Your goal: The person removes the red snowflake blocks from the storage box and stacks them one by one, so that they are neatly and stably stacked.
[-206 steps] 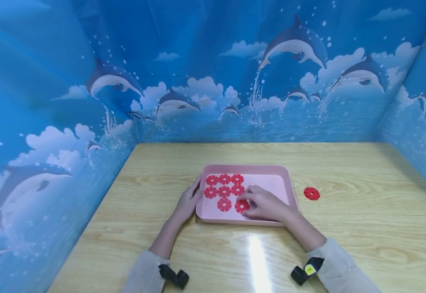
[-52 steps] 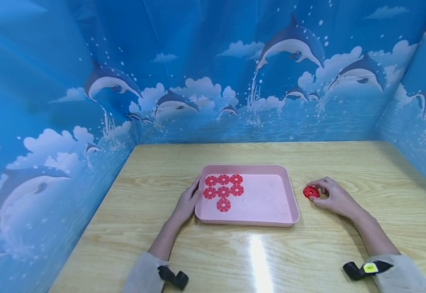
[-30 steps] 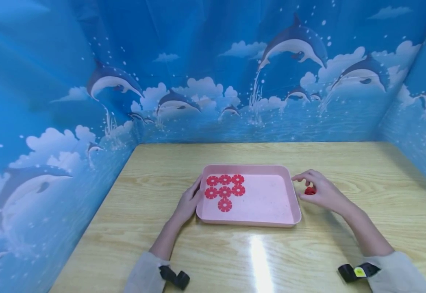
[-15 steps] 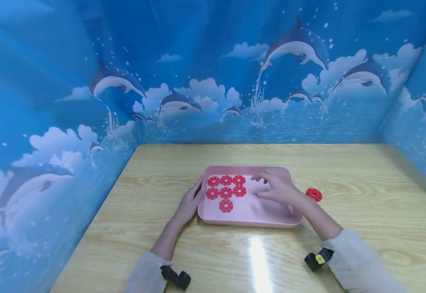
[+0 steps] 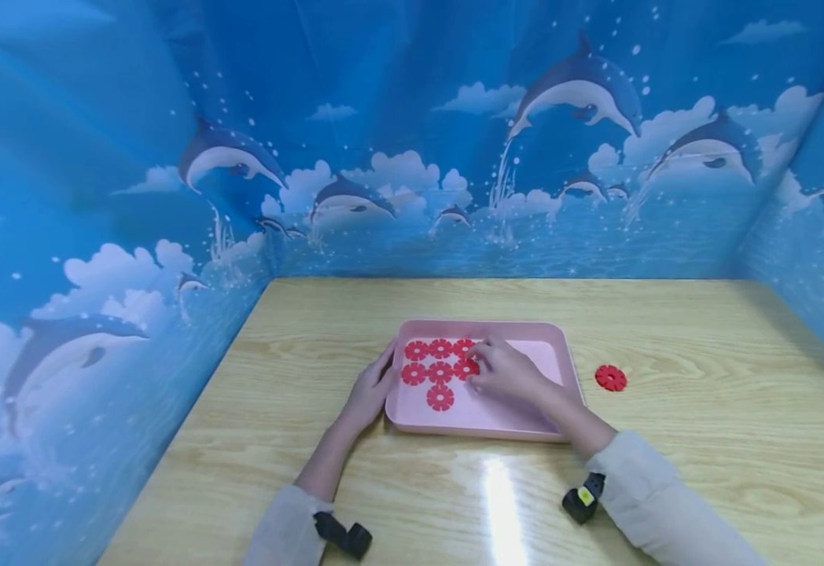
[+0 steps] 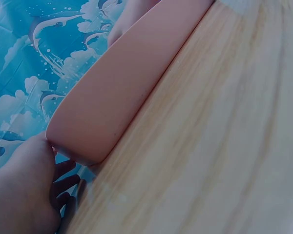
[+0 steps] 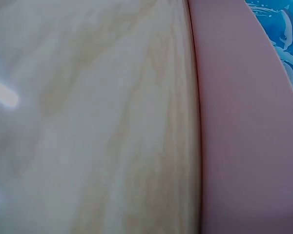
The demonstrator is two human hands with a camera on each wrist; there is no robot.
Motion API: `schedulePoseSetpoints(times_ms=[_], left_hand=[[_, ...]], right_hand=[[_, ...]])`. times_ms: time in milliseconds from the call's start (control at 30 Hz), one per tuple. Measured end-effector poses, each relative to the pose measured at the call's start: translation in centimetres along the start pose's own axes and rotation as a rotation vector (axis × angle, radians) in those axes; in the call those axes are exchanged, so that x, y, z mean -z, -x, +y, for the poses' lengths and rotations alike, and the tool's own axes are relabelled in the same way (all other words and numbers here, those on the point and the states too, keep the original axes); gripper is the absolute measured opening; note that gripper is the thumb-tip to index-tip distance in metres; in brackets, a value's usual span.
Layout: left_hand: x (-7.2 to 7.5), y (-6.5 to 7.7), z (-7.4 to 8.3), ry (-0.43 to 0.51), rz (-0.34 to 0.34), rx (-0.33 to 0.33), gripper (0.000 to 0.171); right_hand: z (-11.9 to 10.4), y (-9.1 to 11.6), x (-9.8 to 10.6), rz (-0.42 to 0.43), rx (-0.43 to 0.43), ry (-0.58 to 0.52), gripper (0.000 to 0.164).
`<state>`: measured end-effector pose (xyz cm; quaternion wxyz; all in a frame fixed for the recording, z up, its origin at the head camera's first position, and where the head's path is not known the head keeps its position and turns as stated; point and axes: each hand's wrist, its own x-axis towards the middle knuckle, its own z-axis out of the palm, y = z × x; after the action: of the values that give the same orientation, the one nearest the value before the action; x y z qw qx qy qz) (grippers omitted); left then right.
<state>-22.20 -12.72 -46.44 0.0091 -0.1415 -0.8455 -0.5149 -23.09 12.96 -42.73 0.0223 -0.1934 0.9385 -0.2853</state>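
A shallow pink tray [image 5: 454, 432] stands on the wooden table. On its left half lie several flat red notched discs, snowflake building pieces, in rows, with a single disc [image 5: 440, 397] below them. My left hand [image 5: 369, 393] holds the tray's left side, thumb at the rim and fingers along the outer wall. Over the middle of the tray, my right hand [image 5: 507, 373] has bent fingers, thumb and fingertips right at the right-hand disc [image 5: 465, 369] of the second row. I cannot tell whether they pinch it. The right wrist view shows only the tray's outer wall [image 7: 249, 126] and the table.
Another red disc [image 5: 611, 378] lies on the table [image 5: 702, 409] to the right of the tray. A blue dolphin-print curtain [image 5: 412, 141] hangs behind the table and along both sides.
My right hand has moved left from the disc on the table into the tray, reaching the second row. The disc once under it, at the lower row's right, is gone. My left hand stays.
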Motion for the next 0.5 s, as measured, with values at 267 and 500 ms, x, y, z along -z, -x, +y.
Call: schedulePoseSetpoints(times_ms=[267,500], left_hand=[[0.0,0.0,0.0,0.008,-0.003,-0.004,0.048],[0.0,0.0,0.2,0.005,-0.006,0.012,0.048]], right_hand=[[0.3,-0.2,-0.9,0.072,0.039,0.077,0.044],[0.4,-0.2,-1.3,0.094,0.066,0.112,0.044]])
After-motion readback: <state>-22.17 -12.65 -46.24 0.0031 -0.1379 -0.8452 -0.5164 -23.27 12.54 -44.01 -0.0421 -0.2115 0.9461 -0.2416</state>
